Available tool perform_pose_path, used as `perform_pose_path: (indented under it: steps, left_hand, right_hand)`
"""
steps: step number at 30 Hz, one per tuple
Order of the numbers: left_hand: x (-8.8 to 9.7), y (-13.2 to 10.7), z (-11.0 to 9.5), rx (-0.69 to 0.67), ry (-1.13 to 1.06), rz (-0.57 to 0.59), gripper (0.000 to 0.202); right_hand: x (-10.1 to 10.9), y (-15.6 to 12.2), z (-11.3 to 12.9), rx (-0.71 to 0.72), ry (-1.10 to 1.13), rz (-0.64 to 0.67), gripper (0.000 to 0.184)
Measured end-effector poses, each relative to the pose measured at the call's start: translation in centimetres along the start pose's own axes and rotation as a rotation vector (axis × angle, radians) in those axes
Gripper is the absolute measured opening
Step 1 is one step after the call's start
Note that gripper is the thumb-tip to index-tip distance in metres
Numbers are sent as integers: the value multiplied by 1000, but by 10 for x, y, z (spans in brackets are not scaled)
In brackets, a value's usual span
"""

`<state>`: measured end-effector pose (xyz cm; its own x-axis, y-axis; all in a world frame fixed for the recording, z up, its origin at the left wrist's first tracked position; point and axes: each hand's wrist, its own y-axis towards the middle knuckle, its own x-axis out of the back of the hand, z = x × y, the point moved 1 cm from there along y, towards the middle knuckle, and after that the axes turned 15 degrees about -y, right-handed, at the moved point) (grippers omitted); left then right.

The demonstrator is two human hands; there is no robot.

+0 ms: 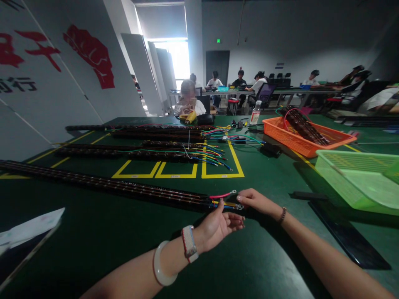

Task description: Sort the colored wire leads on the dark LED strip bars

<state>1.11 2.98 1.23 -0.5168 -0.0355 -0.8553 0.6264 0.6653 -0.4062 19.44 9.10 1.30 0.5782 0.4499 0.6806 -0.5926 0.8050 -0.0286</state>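
Note:
A long dark bundle of strips [140, 187] lies slantwise across the green table [131, 249]. From its right end come a red wire [222, 195] and yellow and blue wires [229, 205], tipped with metal ring lugs. My left hand [220, 226] is palm up just below these wires, fingers apart and loosely curled. Its thumb reaches up to the wires; whether it touches them I cannot tell. My right hand [254, 201] is right beside the lugs, its thumb and fingers drawn together in a pinch. What sits between those fingertips is hidden.
More wired bundles [131, 151] lie farther back, near yellow tape outlines [222, 176]. An orange basket [311, 147] holds another dark bundle. Right of me are a green basket [358, 178] and a black flat piece [349, 234]. A bottle [255, 113] stands behind; a person [190, 101] sits opposite.

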Motion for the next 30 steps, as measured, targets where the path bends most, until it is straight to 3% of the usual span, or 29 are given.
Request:
perform_pose_path:
  steps: [4,9,20,30]
  left_hand:
    - [0,0,0,2,2,-11,66]
    - [2,1,1,-3,13,-4,66]
    - [3,2,3,-117,7,-7,46]
    - [1,1,-3,-114,38,-55,41]
  right_hand:
    - [-1,0,3,81,32,87,48]
    - [-5,1,0,94,-26,75,47]
    - [-7,8,-3,-93,-227,-235,40]
    - [0,24,1,-106,-366,-453,37]
